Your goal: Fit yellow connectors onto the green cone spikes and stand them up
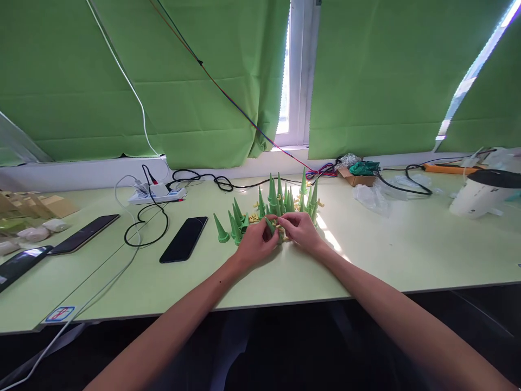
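Left hand point(254, 243) closed round a green cone point(270, 226), right hand point(302, 229) pinched, contents unclear.

Holding one tilted green cone point(270, 225) in left hand point(255, 243), with right hand point(301, 228) just beside, over middle of desk point(386, 255). Observing upright green cones point(272, 196) and small yellow pieces point(254, 218) toward back edge, plus black phone point(184, 239) toward left edge.

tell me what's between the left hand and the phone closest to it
In the head view, green cones stand between the left hand and that phone, with tabletop showing between the phone and the nearest cone.
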Demonstrator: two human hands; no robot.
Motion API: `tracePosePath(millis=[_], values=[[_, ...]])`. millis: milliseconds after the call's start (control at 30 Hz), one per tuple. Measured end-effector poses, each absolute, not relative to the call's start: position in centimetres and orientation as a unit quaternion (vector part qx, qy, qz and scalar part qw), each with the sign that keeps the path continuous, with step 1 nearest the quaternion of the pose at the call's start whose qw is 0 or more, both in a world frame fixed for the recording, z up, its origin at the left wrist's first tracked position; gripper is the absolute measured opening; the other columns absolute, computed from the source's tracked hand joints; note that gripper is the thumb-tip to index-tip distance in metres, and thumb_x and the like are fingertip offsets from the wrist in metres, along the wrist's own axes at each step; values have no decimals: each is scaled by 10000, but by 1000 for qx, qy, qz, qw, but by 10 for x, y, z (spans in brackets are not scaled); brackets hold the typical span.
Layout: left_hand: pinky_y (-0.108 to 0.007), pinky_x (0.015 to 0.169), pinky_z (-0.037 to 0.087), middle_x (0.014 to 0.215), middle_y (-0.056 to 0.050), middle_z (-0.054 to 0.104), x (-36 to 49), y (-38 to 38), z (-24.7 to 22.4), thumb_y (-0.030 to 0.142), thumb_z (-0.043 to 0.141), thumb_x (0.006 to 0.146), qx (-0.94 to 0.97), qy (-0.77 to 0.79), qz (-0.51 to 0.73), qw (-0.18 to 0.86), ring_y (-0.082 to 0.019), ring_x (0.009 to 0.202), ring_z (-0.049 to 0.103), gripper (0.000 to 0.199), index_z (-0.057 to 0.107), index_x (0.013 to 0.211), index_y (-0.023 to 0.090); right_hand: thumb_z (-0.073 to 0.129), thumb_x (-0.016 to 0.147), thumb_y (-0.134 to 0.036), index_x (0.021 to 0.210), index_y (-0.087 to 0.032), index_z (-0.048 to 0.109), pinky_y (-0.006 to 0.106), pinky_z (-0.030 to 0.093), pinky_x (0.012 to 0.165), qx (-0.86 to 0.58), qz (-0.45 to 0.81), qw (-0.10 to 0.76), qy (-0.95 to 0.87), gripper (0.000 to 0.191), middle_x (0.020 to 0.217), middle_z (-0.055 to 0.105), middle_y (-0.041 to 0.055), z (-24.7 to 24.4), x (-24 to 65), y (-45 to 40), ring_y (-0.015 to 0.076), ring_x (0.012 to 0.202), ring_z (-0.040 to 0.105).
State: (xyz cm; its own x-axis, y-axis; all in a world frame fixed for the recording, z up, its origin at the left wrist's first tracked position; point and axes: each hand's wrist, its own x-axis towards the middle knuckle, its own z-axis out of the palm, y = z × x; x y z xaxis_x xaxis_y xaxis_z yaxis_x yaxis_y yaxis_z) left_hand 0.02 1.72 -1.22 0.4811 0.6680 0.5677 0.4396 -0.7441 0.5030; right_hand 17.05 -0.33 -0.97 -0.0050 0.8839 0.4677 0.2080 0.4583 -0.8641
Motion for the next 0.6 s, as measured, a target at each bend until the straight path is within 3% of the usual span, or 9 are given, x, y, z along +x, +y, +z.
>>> tracePosePath(millis=[300, 600], values=[[-225, 498, 364, 527, 65, 502, 2, 14, -7, 331, 553, 905, 820, 360, 410, 171, -96, 469, 475, 221, 579, 1034, 153, 522, 893, -343, 634, -161, 605, 267, 311, 499, -470, 160, 588, -638, 328, 543, 492, -11, -16, 167, -9, 111, 510, 398], [-247, 514, 362, 620, 31, 536, 2, 16, -8, 389, 487, 962, 820, 348, 407, 200, -96, 486, 469, 239, 561, 894, 173, 530, 904, -352, 729, -171, 616, 261, 360, 502, -467, 141, 591, -642, 266, 566, 516, -16, -19, 165, -13, 114, 511, 437]])
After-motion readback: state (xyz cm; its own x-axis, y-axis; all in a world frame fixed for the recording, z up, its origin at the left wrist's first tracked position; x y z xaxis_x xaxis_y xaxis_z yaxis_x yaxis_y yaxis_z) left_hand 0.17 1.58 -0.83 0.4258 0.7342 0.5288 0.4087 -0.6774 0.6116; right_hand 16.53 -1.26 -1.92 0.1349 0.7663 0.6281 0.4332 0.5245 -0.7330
